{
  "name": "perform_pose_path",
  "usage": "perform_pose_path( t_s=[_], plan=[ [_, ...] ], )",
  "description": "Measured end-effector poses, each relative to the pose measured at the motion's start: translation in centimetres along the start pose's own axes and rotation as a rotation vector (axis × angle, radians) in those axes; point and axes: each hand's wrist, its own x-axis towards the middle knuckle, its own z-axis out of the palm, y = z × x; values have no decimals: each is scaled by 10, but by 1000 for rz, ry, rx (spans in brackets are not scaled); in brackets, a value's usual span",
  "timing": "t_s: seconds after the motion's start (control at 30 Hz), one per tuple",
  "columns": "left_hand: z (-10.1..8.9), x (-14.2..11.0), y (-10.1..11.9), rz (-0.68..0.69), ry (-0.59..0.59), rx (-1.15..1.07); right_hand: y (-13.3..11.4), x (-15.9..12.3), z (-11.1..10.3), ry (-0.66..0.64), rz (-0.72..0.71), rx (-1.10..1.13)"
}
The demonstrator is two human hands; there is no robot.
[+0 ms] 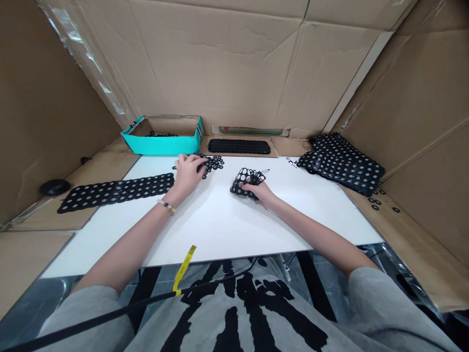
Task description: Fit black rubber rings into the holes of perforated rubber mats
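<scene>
At one o'clock over the flat white tabletop (pixel 227 230), a black mesh bundle of linked rings (pixel 238 188) is gripped by the right hand (pixel 262 192), fingers curled. At eleven, small black loose rings (pixel 216 163) are partly covered by the left hand (pixel 188 171), fingers bent; whether any is pinched cannot be told.

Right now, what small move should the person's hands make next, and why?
Probably the left hand should lift one ring from the loose pile of small black rings and bring it to the bunched black mesh with round holes: that hand is right at the pile, while the right hand holds the mesh nearby. I can't tell whether a ring is already pinched.
</scene>
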Motion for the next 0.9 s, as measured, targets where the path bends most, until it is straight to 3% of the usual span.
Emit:
perform_pose_path(
  t_s=[0.1, 0.17, 0.27, 0.37, 0.43, 0.5, 0.57, 0.67, 0.77, 0.83, 0.9],
  plan=[
    [7, -8, 32, 141, -259, -184, -1, -2, 1, -27, -10, 36],
    [10, -14, 49, 160, -359, -308, -3, -5, 3, -72, -18, 90],
    [15, -22, 63, 49, -422, -485, -8, -9, 5, -123, 2, 133],
    [21, -24, 64, -163, -468, -689, -8, -9, 6, -115, 43, 105],
    [25, -21, 57, -273, -442, -807, -6, -8, 7, -108, 53, 75],
    [28, -14, 45, -327, -333, -840, -3, -6, 9, -84, 37, 57],
    [27, -6, 28, -341, -159, -764, 0, -5, 11, -23, 14, 73],
    [17, 5, -1, -310, 51, -478, 1, -5, 10, 52, 33, 102],
    [4, 7, -16, -224, 88, -118, -3, -6, 8, 65, 66, 125],
    [-1, 4, -12, -182, 94, 33, -5, -7, 7, 62, 71, 160],
    [0, 0, 2, -118, 47, 42, -7, -7, 7, 43, 84, 200]
  ],
)
